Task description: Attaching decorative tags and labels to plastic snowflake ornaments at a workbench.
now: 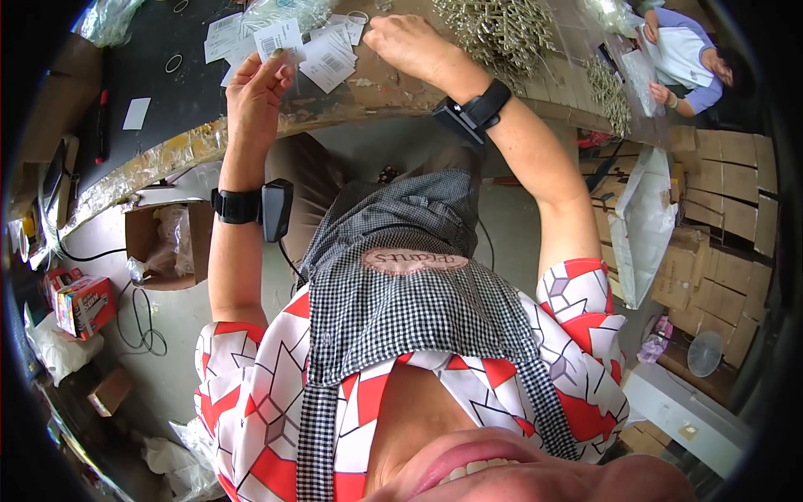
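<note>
White label (280,33) is up over the table (184,96), pinched between the thumb and fingers of the left hand (258,82), pretty much no gap there, with a loose pile of similar tags (329,64) right beside it. Right hand (410,43) has its fingers curled in near dried flowers (502,32), and honestly can't tell if they've got anything.
</note>
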The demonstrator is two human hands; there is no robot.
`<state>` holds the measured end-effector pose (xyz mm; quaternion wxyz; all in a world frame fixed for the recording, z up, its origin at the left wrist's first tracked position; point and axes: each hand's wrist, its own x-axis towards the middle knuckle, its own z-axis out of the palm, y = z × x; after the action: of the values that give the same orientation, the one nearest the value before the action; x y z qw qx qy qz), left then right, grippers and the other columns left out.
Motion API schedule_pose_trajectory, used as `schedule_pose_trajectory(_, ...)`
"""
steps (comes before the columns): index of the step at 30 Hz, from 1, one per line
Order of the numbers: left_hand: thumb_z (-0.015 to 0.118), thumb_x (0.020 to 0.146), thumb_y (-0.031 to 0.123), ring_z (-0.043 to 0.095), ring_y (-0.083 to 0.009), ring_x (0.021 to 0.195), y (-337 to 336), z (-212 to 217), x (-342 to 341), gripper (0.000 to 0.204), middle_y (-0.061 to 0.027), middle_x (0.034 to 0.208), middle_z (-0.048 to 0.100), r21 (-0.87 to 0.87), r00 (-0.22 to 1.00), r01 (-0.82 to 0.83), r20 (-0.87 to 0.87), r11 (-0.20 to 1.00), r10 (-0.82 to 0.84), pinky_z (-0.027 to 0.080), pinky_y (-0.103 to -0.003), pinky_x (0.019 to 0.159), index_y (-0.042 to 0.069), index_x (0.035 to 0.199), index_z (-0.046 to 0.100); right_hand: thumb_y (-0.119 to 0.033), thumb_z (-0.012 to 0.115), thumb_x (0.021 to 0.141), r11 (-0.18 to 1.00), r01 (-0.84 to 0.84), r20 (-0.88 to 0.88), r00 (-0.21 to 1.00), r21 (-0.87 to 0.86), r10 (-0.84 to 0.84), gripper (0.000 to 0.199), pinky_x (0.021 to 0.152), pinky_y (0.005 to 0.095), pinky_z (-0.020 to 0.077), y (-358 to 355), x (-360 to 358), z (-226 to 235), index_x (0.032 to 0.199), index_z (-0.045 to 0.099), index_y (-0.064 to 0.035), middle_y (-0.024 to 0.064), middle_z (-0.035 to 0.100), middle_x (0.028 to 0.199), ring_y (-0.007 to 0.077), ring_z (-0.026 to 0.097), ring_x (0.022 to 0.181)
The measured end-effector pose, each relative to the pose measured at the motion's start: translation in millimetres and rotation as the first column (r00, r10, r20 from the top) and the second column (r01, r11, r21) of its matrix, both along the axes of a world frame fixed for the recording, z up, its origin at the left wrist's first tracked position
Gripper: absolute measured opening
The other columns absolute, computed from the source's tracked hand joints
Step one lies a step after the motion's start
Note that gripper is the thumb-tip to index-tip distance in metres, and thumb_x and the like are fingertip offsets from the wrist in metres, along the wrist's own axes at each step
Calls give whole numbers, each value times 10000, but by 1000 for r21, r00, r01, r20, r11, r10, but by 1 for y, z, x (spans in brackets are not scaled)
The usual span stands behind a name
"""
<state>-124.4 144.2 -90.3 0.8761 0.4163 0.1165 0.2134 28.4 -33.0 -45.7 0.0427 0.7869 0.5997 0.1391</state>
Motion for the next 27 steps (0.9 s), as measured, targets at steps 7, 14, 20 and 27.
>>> schedule_pose_trajectory(7, 582, 866, 58, 561, -111, 658, -5, -1, -1, 98, -48, 792, 605, -63, 998, 41, 59, 997, -37, 443, -198, 581, -16, 930, 586, -72, 509, 755, 970, -46, 42, 997, -239, 58, 109, 586, 347, 528, 16, 5, -2, 732, 610, -37, 138, 591, 763, 296, 628, 734)
schedule_pose_trajectory(14, 563, 868, 39, 547, -112, 661, -7, 0, -10, 98, -49, 804, 593, -127, 1000, 14, 5, 992, -14, 438, -211, 602, -19, 947, 567, -59, 517, 746, 991, -50, -367, 925, 126, 94, 65, 631, 380, 464, -15, 34, 13, 742, 518, 5, 124, 535, 717, 274, 590, 714)
schedule_pose_trajectory(20, 539, 884, 68, 585, -143, 734, -5, -3, -9, 129, -69, 917, 620, -61, 999, 34, -13, 998, -35, 459, -233, 663, -3, 991, 555, -93, 563, 755, 948, 117, -539, 840, 295, 64, 99, 619, 344, 482, -24, 43, 20, 725, 595, -4, 133, 618, 679, 259, 614, 664)
schedule_pose_trajectory(27, 540, 876, 61, 638, -185, 805, -8, 0, -8, 146, -83, 934, 630, -2, 998, 36, -48, 999, -36, 475, -232, 624, -9, 1003, 560, -84, 591, 756, 986, -150, -23, 989, -75, 148, 71, 671, 383, 512, -6, 27, 7, 745, 580, -15, 111, 555, 770, 285, 613, 762)
